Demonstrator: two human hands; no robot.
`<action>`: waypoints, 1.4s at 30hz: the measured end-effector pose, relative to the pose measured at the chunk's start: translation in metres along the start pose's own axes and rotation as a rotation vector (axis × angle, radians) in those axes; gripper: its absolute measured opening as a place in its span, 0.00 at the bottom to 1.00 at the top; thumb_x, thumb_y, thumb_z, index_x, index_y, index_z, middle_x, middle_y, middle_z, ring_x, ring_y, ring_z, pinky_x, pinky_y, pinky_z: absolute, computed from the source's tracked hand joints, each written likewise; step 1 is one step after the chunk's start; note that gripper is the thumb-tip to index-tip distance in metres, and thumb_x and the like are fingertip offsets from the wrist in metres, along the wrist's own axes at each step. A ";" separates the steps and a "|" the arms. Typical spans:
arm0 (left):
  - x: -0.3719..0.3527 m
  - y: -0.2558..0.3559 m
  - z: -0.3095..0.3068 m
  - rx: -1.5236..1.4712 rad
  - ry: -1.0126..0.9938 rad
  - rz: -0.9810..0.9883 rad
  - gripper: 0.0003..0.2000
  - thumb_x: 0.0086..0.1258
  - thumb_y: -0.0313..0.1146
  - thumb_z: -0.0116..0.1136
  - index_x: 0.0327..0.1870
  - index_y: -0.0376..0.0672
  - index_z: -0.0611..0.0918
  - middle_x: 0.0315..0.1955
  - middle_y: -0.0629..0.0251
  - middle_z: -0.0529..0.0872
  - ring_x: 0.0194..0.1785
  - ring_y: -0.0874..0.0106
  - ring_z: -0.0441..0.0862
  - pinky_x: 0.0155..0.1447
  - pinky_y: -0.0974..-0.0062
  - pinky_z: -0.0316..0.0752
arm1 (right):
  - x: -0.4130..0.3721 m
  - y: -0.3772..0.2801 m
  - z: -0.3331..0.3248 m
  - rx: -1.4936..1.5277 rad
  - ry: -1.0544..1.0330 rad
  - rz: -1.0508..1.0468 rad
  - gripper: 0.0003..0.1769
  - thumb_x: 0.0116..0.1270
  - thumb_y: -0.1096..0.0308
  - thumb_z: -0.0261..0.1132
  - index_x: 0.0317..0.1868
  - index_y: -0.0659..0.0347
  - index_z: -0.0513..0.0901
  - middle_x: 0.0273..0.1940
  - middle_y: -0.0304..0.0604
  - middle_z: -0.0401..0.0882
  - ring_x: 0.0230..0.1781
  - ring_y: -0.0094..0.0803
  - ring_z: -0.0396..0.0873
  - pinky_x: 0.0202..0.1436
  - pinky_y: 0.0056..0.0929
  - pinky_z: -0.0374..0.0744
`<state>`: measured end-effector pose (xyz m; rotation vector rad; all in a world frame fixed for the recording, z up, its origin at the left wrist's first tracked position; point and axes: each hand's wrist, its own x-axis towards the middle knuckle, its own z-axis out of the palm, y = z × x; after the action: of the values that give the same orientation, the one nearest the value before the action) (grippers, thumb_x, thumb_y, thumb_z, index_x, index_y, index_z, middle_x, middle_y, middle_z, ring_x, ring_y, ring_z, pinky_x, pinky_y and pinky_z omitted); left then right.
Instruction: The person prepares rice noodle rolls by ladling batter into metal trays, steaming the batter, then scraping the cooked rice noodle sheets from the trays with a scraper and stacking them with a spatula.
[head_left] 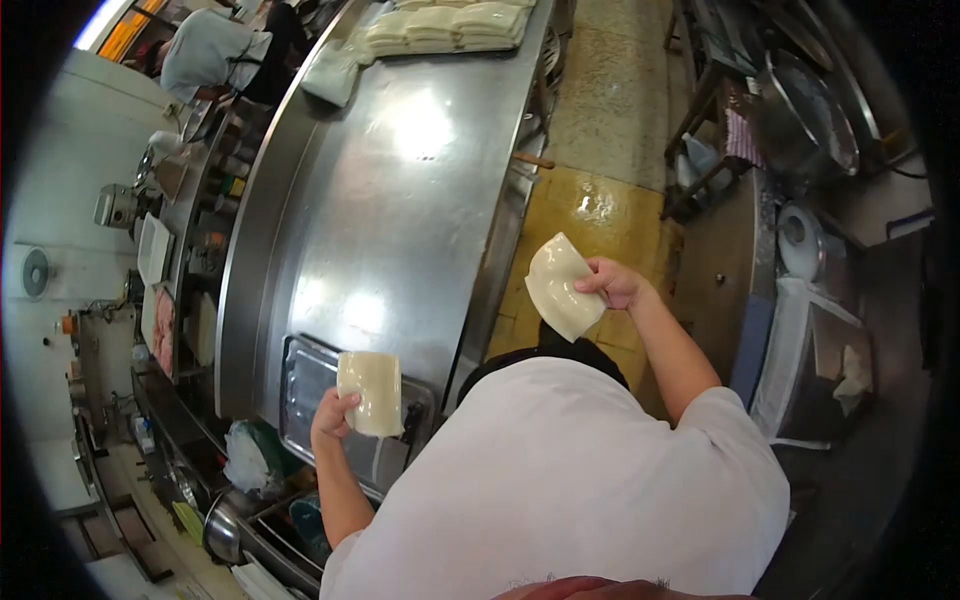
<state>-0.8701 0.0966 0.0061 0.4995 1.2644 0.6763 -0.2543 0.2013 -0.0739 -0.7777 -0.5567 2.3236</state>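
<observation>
My left hand (332, 413) is closed on a glossy cream-coloured flat piece (371, 393), thumb on its near face. That piece is held above a metal tray (296, 400) at the near end of the steel table. Out to the right, over the yellow floor, my right hand (617, 284) grips a second glossy cream-coloured piece (560, 290) by its edge; this one looks bent and is tilted. What the pieces are made of, and whether they are wrapped, I cannot make out.
A long steel worktable (390, 210) runs away from me. At its far end lie stacked pale packs (445, 28) and a clear plastic bag (333, 75). Another person (215, 55) bends at the far left. On the right stand a large metal pot (805, 120) and a counter.
</observation>
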 end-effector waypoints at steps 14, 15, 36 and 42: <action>0.259 0.143 0.241 0.240 -0.440 -0.114 0.17 0.62 0.28 0.71 0.52 0.33 0.84 0.46 0.56 0.90 0.46 0.63 0.89 0.53 0.61 0.86 | -0.094 -0.056 -0.081 0.106 0.359 -0.319 0.26 0.62 0.73 0.73 0.60 0.71 0.79 0.53 0.49 0.86 0.50 0.36 0.87 0.59 0.38 0.83; 0.273 0.150 0.257 0.252 -0.464 -0.114 0.17 0.62 0.28 0.71 0.51 0.33 0.85 0.46 0.56 0.90 0.47 0.63 0.89 0.54 0.60 0.86 | -0.096 -0.062 -0.085 0.115 0.393 -0.351 0.26 0.62 0.73 0.73 0.60 0.71 0.79 0.53 0.49 0.86 0.50 0.36 0.87 0.59 0.38 0.83; 0.537 0.315 0.515 0.424 -0.550 -0.142 0.20 0.61 0.28 0.72 0.54 0.32 0.83 0.43 0.58 0.90 0.43 0.65 0.89 0.52 0.65 0.85 | -0.052 -0.333 -0.230 0.134 0.456 -0.439 0.27 0.61 0.73 0.73 0.60 0.71 0.80 0.54 0.49 0.86 0.52 0.39 0.86 0.60 0.40 0.83; 0.551 0.362 0.551 0.390 -0.431 -0.084 0.21 0.64 0.28 0.70 0.57 0.31 0.81 0.49 0.56 0.88 0.49 0.64 0.89 0.57 0.64 0.84 | 0.004 -0.449 -0.293 0.031 0.300 -0.344 0.24 0.64 0.74 0.72 0.59 0.73 0.80 0.53 0.50 0.86 0.51 0.38 0.86 0.59 0.39 0.84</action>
<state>-0.3167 0.7548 0.0031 0.8572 0.9979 0.2264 0.1217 0.5822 -0.0435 -0.9164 -0.4765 1.8564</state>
